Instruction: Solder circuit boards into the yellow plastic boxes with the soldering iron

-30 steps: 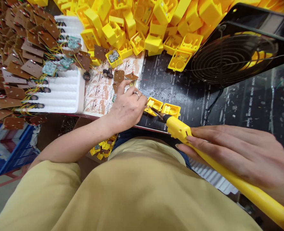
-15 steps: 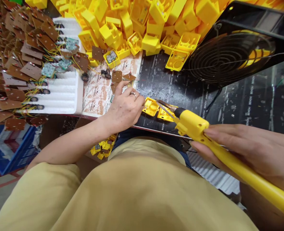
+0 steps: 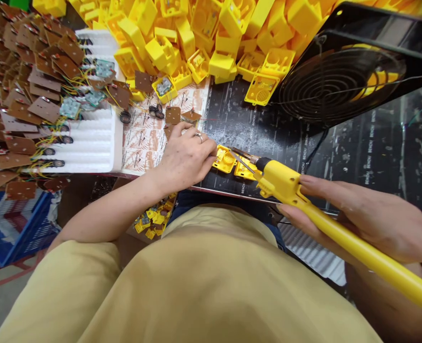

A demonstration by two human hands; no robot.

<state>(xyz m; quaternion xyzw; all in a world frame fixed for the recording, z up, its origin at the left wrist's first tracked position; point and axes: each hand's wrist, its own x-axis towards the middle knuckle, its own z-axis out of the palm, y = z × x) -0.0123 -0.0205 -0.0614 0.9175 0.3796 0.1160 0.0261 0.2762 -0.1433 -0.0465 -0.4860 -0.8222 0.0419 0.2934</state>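
Note:
In my right hand (image 3: 368, 214) is a yellow soldering gun (image 3: 285, 181), its handle running along the palm. The gun's dark tip and thin feed tube point left, over two small yellow plastic cases (image 3: 225, 159) near the front edge of the bench. One case has a round speaker grille; the tip partly covers the other. My left hand (image 3: 187, 155), with a ring on one finger, rests just left of the cases. Its fingers are bent and closed at the near case's left edge, and what they pinch is hidden. Brown boards (image 3: 173, 115) lie just beyond its knuckles.
Yellow cases (image 3: 228, 28) are heaped along the back. A black fan (image 3: 332, 81) stands at right. To the left, brown boards (image 3: 42, 109) with wires pile on a white foam tray (image 3: 116, 138). Below are a blue crate (image 3: 14, 233) and a container of yellow parts (image 3: 155, 219).
My right hand and the soldering gun have shifted slightly left in the picture. My left hand stays beside the cases with almost the same pose. The view has moved slightly.

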